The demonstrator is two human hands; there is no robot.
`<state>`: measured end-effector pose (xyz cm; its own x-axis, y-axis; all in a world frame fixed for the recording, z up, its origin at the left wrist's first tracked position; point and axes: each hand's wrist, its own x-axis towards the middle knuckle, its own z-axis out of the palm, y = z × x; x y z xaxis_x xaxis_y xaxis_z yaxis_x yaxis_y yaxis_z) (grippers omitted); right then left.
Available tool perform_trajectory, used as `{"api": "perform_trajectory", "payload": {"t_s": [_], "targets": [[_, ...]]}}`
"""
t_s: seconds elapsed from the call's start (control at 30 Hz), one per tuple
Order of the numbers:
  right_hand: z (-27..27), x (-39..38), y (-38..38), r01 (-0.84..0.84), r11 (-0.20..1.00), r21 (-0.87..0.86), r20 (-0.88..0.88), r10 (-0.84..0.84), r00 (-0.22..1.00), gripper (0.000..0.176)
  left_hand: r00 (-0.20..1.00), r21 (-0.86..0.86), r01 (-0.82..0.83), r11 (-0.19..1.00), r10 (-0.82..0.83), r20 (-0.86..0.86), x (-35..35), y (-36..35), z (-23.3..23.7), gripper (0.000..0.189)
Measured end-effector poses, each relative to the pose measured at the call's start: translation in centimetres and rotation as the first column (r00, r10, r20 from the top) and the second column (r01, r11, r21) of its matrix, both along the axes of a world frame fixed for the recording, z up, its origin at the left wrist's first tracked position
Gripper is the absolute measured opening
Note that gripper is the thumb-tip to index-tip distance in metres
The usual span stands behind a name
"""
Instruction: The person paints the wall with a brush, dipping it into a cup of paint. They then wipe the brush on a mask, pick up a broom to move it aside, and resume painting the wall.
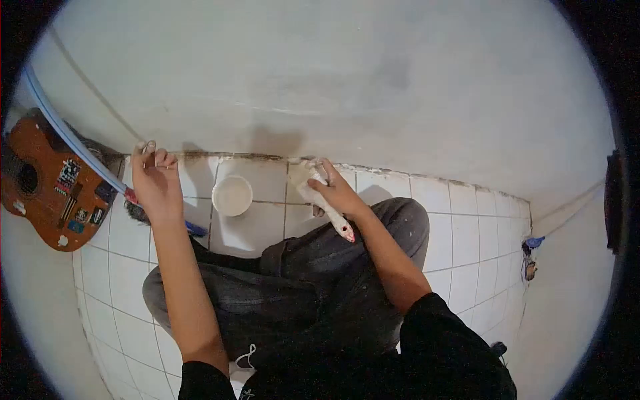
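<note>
My right hand (335, 190) is wrapped around a paintbrush (340, 223) whose handle is smeared white and has a red tip. The handle points back toward my knee, and the brush head is at the foot of the wall, partly hidden by my fingers. My left hand (157, 175) is raised near the wall on the left, palm up, fingers loosely bent and apart, with nothing in it. On the floor between my hands stands a small white tub (233, 178) with whitish contents.
A pale wall (373, 87) rises in front, with a dark, rough line along its foot. White floor tiles (460, 233) surround my crossed legs. To the left are a stickered guitar (50, 180) and a long blue pole (73, 137). A small blue object (533, 243) lies in the right corner.
</note>
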<state>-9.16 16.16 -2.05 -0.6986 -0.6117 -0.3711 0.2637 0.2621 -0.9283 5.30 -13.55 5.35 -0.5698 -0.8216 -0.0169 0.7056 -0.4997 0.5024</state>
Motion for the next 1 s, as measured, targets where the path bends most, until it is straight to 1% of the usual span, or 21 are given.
{"api": "perform_trajectory", "payload": {"t_s": [0.03,0.07,0.1,0.13,0.17,0.2,0.23,0.27,0.33,0.37,0.47,0.53,0.6,0.63,0.67,0.73,0.77,0.8,0.87,0.93,1.0], "targets": [[-0.2,-0.5,0.0,-0.080,0.996,-0.046,0.053,0.083,0.995,0.038,0.999,-0.054,0.037,0.998,-0.039,-0.039,0.1,-0.6,-0.7,0.005],[-0.4,-0.7,-0.1,-0.157,0.983,-0.094,0.105,0.166,0.980,0.034,0.999,-0.048,0.023,0.999,-0.025,-0.033,0.1,-0.8,-1.0,0.005],[-0.6,-0.5,-0.2,-0.173,0.979,-0.110,0.036,0.178,0.983,0.036,0.999,-0.043,0.021,0.999,-0.022,-0.026,0.1,-0.6,-0.8,0.010],[-2.4,-1.0,0.1,-0.182,0.977,-0.108,0.043,0.188,0.981,0.036,1.000,-0.038,0.021,0.999,-0.022,-0.017,-0.1,-0.4,-0.4,0.016],[-5.3,-1.8,0.7,-0.243,0.961,-0.134,-0.146,0.223,0.964,0.037,1.000,-0.007,-0.015,1.000,0.015,0.024,-0.2,-0.1,0.0,0.016],[-3.5,-1.0,0.4,-0.141,0.958,-0.250,0.088,0.168,0.982,0.039,0.999,-0.006,-0.021,1.000,0.021,0.029,-0.2,-0.1,0.0,0.016],[-1.6,-0.2,0.0,0.005,0.944,-0.330,0.320,0.107,0.941,0.042,0.999,-0.013,-0.024,1.000,0.025,0.030,-0.2,-0.1,-0.1,0.016],[-0.7,0.4,0.1,0.006,0.944,-0.331,0.324,0.108,0.940,0.042,0.999,-0.021,-0.026,0.999,0.026,0.030,-0.2,-0.1,-0.1,0.016],[0.1,1.1,0.2,-0.024,0.895,-0.446,0.411,0.228,0.883,0.045,1.000,-0.029,-0.014,0.999,0.015,0.026,-0.3,-0.4,-0.5,0.017],[0.7,1.4,0.2,-0.022,0.894,-0.447,0.415,0.229,0.880,0.045,1.000,-0.036,-0.004,0.999,0.005,0.017,-0.2,-0.5,-0.6,0.018],[2.7,2.3,-0.3,-0.230,0.721,-0.654,0.197,0.455,0.868,0.059,1.000,-0.031,-0.004,1.000,0.005,0.017,-0.3,-0.5,-0.6,0.018],[3.7,2.6,-1.2,-0.134,0.807,-0.575,0.304,0.363,0.881,0.067,0.999,-0.028,-0.024,0.999,0.026,0.047,-0.5,-0.1,-0.2,0.018],[3.7,2.4,-2.3,-0.144,0.940,-0.311,0.072,0.174,0.982,0.061,0.996,-0.019,-0.047,0.999,0.048,0.080,-0.4,-0.1,-0.4,0.017],[3.7,2.5,-2.8,-0.109,0.969,-0.220,0.013,0.115,0.993,0.056,0.998,-0.024,-0.027,0.999,0.029,0.055,-0.4,-0.3,-0.7,0.017],[4.1,2.6,-3.4,-0.114,0.969,-0.220,0.021,0.122,0.992,0.056,1.000,-0.029,-0.007,1.000,0.007,0.027,-0.4,-0.4,-0.8,0.017],[5.3,2.9,-4.8,-0.032,0.988,-0.152,-0.157,0.008,0.988,0.049,1.000,-0.033,-0.016,0.999,0.016,0.023,-0.5,-0.4,-0.4,0.016],[5.5,2.8,-5.1,-0.047,0.995,-0.093,-0.309,0.016,0.951,0.052,0.998,-0.026,-0.035,0.999,0.037,0.045,-0.5,-0.4,-0.3,0.017],[5.4,2.7,-5.5,-0.066,0.994,-0.090,-0.304,0.036,0.952,0.052,0.996,-0.017,-0.061,0.998,0.062,0.070,-0.5,-0.4,-0.1,0.017],[5.1,2.6,-6.3,-0.017,0.991,-0.136,-0.473,-0.050,0.880,0.047,0.995,-0.004,-0.083,0.997,0.083,0.063,-0.3,-0.4,0.0,0.018],[6.9,2.9,-7.7,-0.083,0.985,-0.149,-0.471,0.003,0.882,0.045,0.997,0.031,-0.076,0.997,0.076,0.021,-0.3,-0.5,0.0,0.016],[7.7,3.1,-9.0,-0.151,0.976,-0.158,-0.473,0.060,0.879,0.042,0.994,0.001,-0.102,0.995,0.102,0.027,-0.4,-0.3,0.2,0.017]]}}
